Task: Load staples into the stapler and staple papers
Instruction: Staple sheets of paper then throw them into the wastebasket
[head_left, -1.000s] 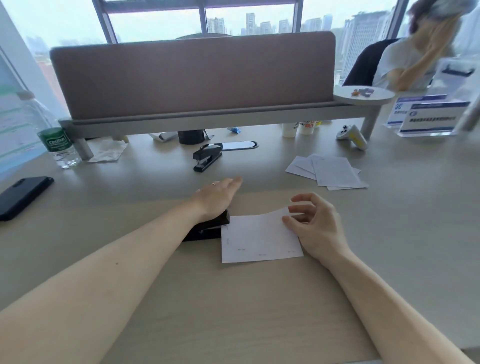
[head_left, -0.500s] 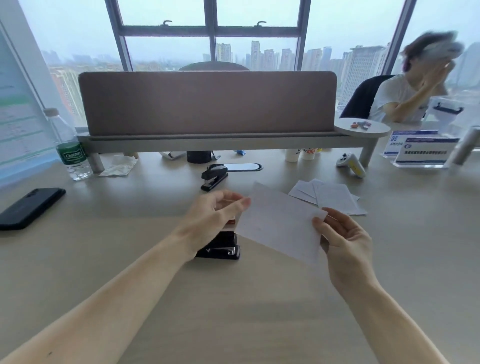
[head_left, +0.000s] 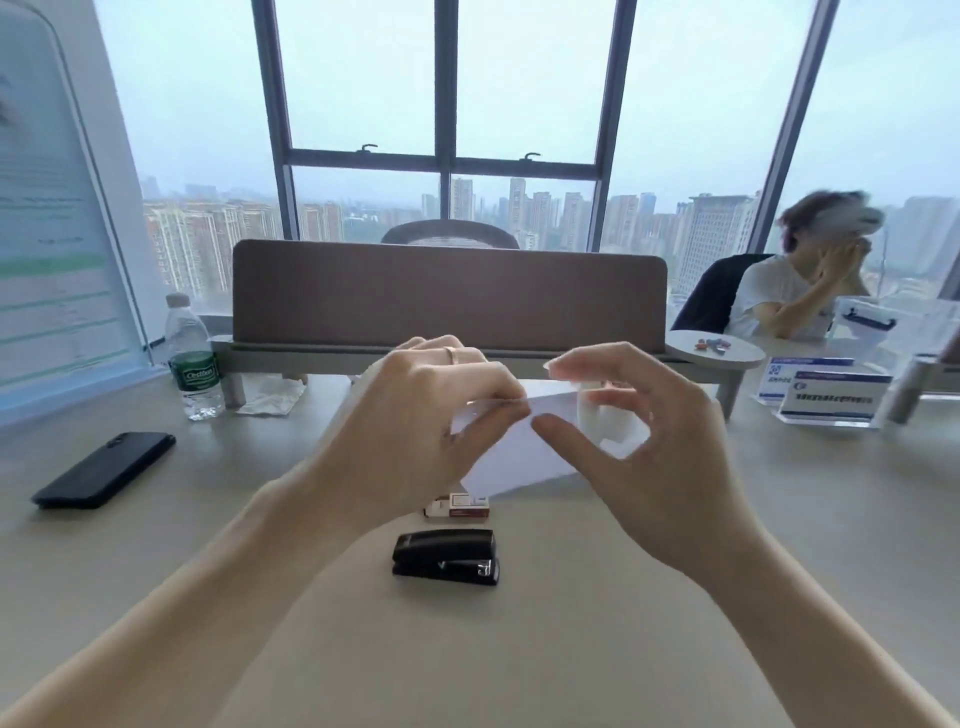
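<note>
I hold white papers (head_left: 519, 452) up in the air above the desk. My left hand (head_left: 415, 431) pinches their upper left edge between thumb and fingers. My right hand (head_left: 639, 447) touches the papers from the right, fingers curled and spread, thumb against the sheet. A black stapler (head_left: 445, 557) lies closed on the desk below my hands, untouched. Just behind it sits a small red and white staple box (head_left: 462, 505), partly hidden by my left hand.
A black phone (head_left: 104, 470) and a water bottle (head_left: 194, 358) are at the left. A brown desk divider (head_left: 449, 293) runs across the back. Another person sits at the far right behind acrylic sign holders (head_left: 826, 397). A crumpled tissue (head_left: 270, 397) lies near the divider.
Both hands lifted the papers from beside the stapler up into the air and drew closer together. My left hand left the stapler. The view tilted upward.
</note>
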